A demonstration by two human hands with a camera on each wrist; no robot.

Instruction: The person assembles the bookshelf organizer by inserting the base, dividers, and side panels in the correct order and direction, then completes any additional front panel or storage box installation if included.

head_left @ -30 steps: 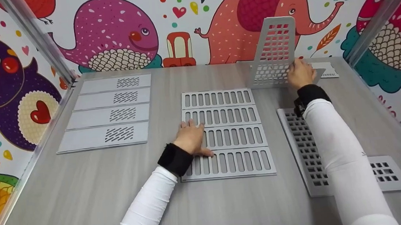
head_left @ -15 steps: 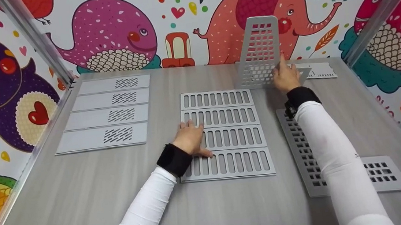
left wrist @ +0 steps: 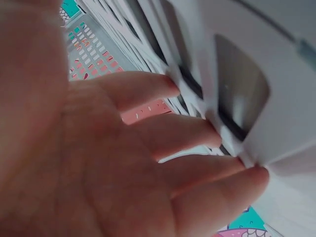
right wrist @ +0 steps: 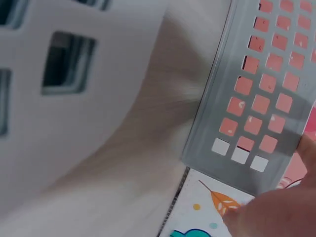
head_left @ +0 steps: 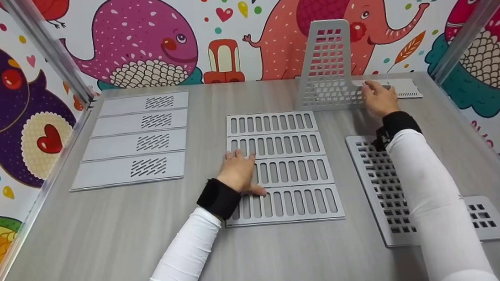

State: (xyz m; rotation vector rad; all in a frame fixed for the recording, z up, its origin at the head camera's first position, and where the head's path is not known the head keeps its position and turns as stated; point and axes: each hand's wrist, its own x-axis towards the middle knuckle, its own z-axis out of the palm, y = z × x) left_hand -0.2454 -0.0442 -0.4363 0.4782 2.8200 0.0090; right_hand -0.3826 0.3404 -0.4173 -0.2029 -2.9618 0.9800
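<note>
Cartoon-printed walls (head_left: 216,26) close in the workspace on the back and both sides, their white ground carrying a purple whale, a coral elephant, a small red car, hearts, leaves and the word "love" in mirror writing. The broad gray tabletop (head_left: 298,257), with a faint streaked wood grain, runs back to them. Bare metal posts (head_left: 45,52) slant up along the two rear corners.

On the tabletop's back left lies a group of four flat panels (head_left: 140,139), edge to edge, each with a patch of slanted slits. Near the middle lies a slotted panel block (head_left: 289,172) of four bands with rows of long rounded openings. To its right, an L-shaped grid panel (head_left: 385,182) lies flat, partly covered by the white right sleeve (head_left: 435,205). A similar upright L-shaped grid panel (head_left: 328,73) stands at the back right, before the elephant; its short leg points right. A small white panel (head_left: 405,86) lies just beyond, partly hidden.

The left hand (head_left: 237,174) rests on the left side of the slotted block, fingers extended and thumb spread wide. The right hand (head_left: 380,99) is at the upright panel's short leg, fingers touching it; whether they pinch it I cannot tell. Each wrist wears a black band (head_left: 219,198).
</note>
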